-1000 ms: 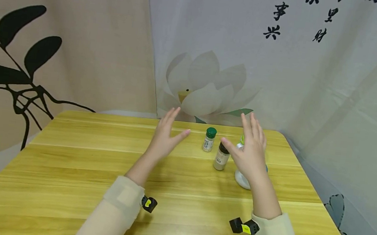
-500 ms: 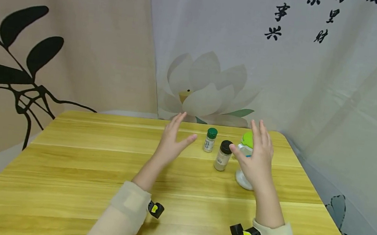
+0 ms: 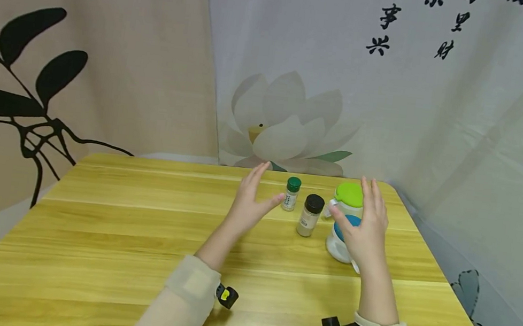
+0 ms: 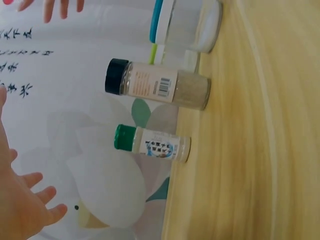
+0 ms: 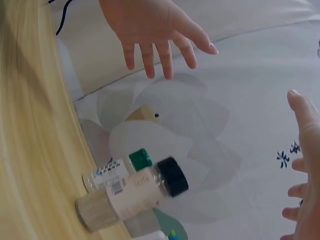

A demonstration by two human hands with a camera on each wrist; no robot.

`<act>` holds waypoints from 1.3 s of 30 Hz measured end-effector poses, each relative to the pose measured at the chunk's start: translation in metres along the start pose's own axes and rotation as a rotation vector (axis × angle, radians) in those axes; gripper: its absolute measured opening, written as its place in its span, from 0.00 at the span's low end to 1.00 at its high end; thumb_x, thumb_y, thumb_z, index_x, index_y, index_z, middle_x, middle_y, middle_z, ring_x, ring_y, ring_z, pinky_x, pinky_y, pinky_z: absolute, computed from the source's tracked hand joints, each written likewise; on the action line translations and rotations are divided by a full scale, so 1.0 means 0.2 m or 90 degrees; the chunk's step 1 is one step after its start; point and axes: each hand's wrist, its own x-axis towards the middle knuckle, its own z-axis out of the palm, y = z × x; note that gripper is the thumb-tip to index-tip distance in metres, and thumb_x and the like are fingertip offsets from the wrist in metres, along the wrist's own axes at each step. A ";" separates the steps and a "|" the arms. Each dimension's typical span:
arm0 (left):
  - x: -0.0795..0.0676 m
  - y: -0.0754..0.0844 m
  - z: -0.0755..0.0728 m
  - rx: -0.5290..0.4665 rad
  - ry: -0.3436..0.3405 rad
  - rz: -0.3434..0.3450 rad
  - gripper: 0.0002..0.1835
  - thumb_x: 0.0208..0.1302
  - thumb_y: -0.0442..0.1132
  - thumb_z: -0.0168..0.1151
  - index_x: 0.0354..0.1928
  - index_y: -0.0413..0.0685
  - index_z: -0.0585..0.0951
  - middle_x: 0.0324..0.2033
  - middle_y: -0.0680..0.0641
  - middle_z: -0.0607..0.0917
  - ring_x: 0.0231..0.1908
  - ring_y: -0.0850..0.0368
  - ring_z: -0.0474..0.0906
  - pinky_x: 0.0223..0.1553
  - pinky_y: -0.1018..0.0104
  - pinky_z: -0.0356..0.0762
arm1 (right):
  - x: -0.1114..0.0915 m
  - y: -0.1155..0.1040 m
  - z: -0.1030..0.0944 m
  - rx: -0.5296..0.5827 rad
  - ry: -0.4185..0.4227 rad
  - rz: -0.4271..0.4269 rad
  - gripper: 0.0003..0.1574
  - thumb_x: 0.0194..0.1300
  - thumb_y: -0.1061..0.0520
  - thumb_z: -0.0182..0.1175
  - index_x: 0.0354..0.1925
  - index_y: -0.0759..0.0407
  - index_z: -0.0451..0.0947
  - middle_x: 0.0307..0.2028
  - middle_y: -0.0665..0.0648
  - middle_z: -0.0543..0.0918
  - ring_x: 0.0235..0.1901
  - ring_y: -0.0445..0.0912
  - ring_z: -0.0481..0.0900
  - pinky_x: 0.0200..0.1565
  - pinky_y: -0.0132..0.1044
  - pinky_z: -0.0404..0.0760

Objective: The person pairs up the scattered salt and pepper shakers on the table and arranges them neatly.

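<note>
Both hands hover above the table, fingers spread, holding nothing. My left hand (image 3: 251, 205) is just left of a small spice bottle (image 3: 290, 194) with a green cap. My right hand (image 3: 366, 231) hangs in front of a clear jar with a blue lid (image 3: 341, 235) and partly hides it. Between the hands stands a larger spice bottle (image 3: 309, 217) with a black cap and pale label. A jar with a lime-green lid (image 3: 348, 195) stands behind the blue-lidded one. In the left wrist view, the black-capped bottle (image 4: 159, 85) and green-capped bottle (image 4: 152, 143) stand apart.
The wooden table (image 3: 102, 241) runs wide to the left of the containers. Behind it hangs a cloth backdrop (image 3: 295, 38) printed with a flower, leaves and characters. Small black wrist cameras (image 3: 227, 295) sit at the cuffs.
Both hands have drifted right and slightly toward the person, fingers still spread. The lime-green and blue lids show more now. The containers have stayed in place.
</note>
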 end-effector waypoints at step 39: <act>-0.04 -0.14 0.32 -0.117 -0.041 -0.073 0.40 0.60 0.53 0.66 0.72 0.55 0.61 0.70 0.47 0.60 0.68 0.46 0.56 0.61 0.39 0.56 | -0.09 0.39 0.01 0.032 0.015 0.105 0.56 0.61 0.44 0.66 0.75 0.53 0.47 0.73 0.62 0.48 0.71 0.60 0.44 0.62 0.67 0.47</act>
